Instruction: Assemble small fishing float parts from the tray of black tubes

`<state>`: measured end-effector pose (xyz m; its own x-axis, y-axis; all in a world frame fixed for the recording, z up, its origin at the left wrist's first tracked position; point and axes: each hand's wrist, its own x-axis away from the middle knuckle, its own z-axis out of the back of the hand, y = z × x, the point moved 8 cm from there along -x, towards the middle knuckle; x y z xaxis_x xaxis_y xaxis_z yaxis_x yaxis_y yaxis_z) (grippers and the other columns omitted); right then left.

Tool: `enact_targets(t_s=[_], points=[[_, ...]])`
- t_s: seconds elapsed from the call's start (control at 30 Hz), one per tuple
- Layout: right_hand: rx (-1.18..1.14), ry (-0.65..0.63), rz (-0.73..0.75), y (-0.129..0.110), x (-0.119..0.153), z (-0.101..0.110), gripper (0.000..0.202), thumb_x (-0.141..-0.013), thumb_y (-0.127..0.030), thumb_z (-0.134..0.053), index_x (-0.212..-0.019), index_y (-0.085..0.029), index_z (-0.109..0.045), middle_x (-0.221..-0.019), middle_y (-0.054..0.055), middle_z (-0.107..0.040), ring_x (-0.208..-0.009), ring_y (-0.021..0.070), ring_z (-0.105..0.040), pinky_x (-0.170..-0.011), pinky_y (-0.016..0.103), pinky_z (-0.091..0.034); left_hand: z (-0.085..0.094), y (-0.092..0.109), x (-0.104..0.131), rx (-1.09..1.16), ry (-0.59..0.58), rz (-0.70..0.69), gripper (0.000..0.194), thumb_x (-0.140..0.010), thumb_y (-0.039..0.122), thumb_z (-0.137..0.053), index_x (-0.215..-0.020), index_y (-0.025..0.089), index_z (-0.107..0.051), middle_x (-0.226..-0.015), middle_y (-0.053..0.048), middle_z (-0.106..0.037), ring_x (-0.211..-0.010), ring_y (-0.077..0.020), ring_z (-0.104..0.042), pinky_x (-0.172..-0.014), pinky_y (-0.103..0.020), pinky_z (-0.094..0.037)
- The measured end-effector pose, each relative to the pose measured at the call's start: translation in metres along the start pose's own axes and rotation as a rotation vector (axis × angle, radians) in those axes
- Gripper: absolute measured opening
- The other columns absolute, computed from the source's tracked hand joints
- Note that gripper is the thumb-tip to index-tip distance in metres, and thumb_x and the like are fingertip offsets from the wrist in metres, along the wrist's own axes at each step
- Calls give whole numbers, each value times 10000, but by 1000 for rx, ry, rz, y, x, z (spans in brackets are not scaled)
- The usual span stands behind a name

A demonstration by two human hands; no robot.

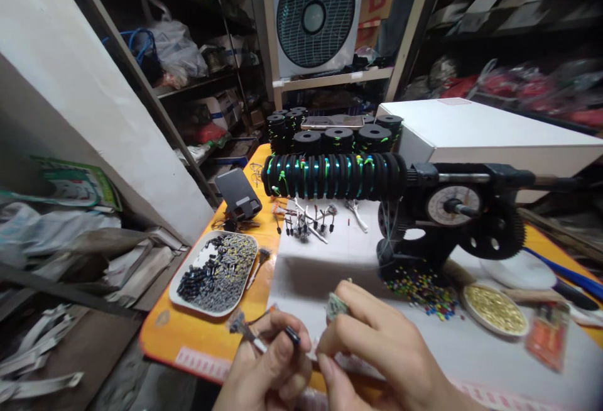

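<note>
Near the table's [160, 335] front edge, two bare hands work close together, their fingers curled inward. Between the thumb and forefinger of the left hand [271, 367] one short black cylinder [293, 335] is gripped; one white cable [257, 341] with a frayed grey end also lies in that hand. The right hand [377, 342] has its thumb and forefinger brought together, but I cannot tell whether anything is pinched there. One greenish, crumpled-looking piece [336, 306] shows beside its knuckles.

Toward the left edge sit one white tray [201, 257], filled with black and grey parts too many to count, and one dark phone stand [239, 194]. One white sheet [311, 266] covers the middle; on it lie one separate white cable stub [358, 216] and a tangle of cables [308, 222] I cannot count.

Toward the right edge stands one winding machine [424, 241] with one dial and one ribbed black roller [330, 175]. Before it are one heap of coloured beads [424, 291], one dish [506, 334] of gold-coloured bits and one orange packet [548, 335].

Along the far edge, three black spools [339, 139] stand in a row, with others overlapping behind; one phone [333, 122] lies over them. One white box [490, 125] fills the far right corner.
</note>
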<state>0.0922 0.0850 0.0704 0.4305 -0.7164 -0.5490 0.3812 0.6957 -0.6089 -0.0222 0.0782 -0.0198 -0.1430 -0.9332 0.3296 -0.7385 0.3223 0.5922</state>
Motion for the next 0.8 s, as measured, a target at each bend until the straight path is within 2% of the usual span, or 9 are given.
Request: enact_targets(t_s=[0.33, 0.4, 0.47, 0.53, 0.63, 0.7, 0.8], points=[[-1, -31, 15, -2, -1, 2, 242, -879, -71, -449, -688, -176, -554, -685, 16, -462, -647, 147, -465, -534, 239, -368, -2, -4, 1, -16, -9, 26, 240, -566, 303, -944, -677, 169, -777, -620, 14, -667, -398, 28, -451, -405, -82, -291], [-18, -37, 17, -2, -2, 3, 232, -892, -85, -462, -720, -160, -599, -691, 30, -488, -661, 159, -479, -552, 252, -388, 2, -4, 1, -50, 13, -17, 245, -567, 317, -942, -688, 187, -773, -638, 29, -634, -455, -3, -490, -443, -106, -328], [-46, -45, 28, -1, -4, 3, 229, -913, -95, -474, -790, -138, -663, -700, 46, -525, -665, 170, -490, -571, 267, -409, 8, 4, 1, -149, 44, -124, 238, -586, 340, -929, -676, 197, -761, -647, 36, -590, -537, -51, -538, -503, -142, -391], [-84, -58, 49, 0, -4, 3, 225, -936, -104, -498, -887, -132, -716, -694, 47, -553, -650, 170, -499, -570, 264, -417, 11, 18, 3, -303, 63, -291, 205, -625, 350, -904, -653, 208, -759, -658, 27, -579, -603, -93, -571, -559, -174, -442], [-144, -62, 39, 4, -5, 2, 198, -952, -147, -558, -978, -163, -754, -668, 29, -586, -624, 157, -529, -563, 246, -422, 2, 39, 11, -589, 15, -571, 85, -693, 315, -862, -688, 257, -800, -669, 13, -624, -629, -117, -602, -588, -181, -471], [-206, -72, -34, 10, -7, 1, 172, -942, -161, -592, -941, -175, -763, -662, 19, -619, -612, 140, -563, -560, 229, -426, -6, 47, 20, -745, 32, -734, 31, -723, 293, -842, -740, 293, -816, -678, 19, -640, -638, -120, -612, -609, -183, -472], [-299, -99, -151, 17, -10, -2, 161, -908, -144, -621, -795, -168, -734, -665, 1, -648, -608, 112, -606, -567, 197, -436, -11, 49, 28, -824, 115, -857, 6, -766, 304, -808, -772, 301, -807, -682, 35, -623, -623, -111, -592, -613, -187, -452]])
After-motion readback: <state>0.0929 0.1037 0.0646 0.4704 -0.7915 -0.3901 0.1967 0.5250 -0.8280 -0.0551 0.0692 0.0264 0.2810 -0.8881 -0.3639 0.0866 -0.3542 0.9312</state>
